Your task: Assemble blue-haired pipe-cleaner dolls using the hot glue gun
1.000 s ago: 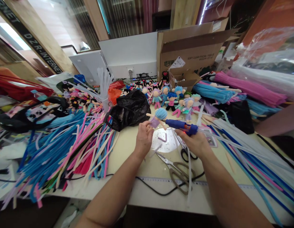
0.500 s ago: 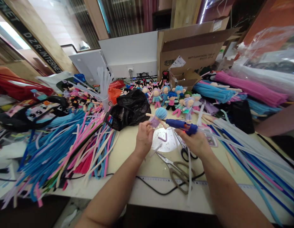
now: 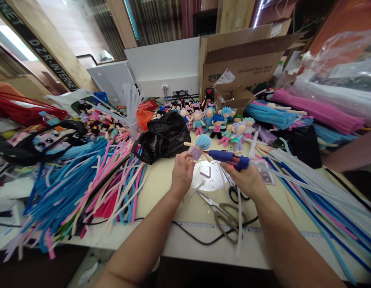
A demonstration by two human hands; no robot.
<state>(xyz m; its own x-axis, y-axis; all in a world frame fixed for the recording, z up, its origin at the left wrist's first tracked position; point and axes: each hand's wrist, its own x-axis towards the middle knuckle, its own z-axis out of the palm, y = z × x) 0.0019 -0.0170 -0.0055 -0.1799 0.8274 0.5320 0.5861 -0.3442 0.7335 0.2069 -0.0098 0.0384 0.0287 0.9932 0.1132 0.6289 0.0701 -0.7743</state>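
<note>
My left hand [image 3: 183,173] pinches a small doll with a light blue head [image 3: 203,141] and a lilac body [image 3: 196,153]. Wrapped round the handle of a blue glue gun [image 3: 229,158] is my right hand [image 3: 245,176]; a red light glows on the gun. The gun's nozzle points left and meets the doll's body or is very close to it. Below them, a bent purple piece [image 3: 206,173] lies on a round white patch [image 3: 213,182]. Scissors with tan handles [image 3: 224,218] and a pair with black handles [image 3: 233,195] lie nearer me.
Blue and pink fuzzy stems [image 3: 68,188] cover the table's left side. A black plastic bag [image 3: 165,136] sits behind my left hand, with finished dolls [image 3: 217,127] beside it. A cardboard box [image 3: 239,60] stands at the back. White stems [image 3: 323,180] lie at right; a black cable crosses the front.
</note>
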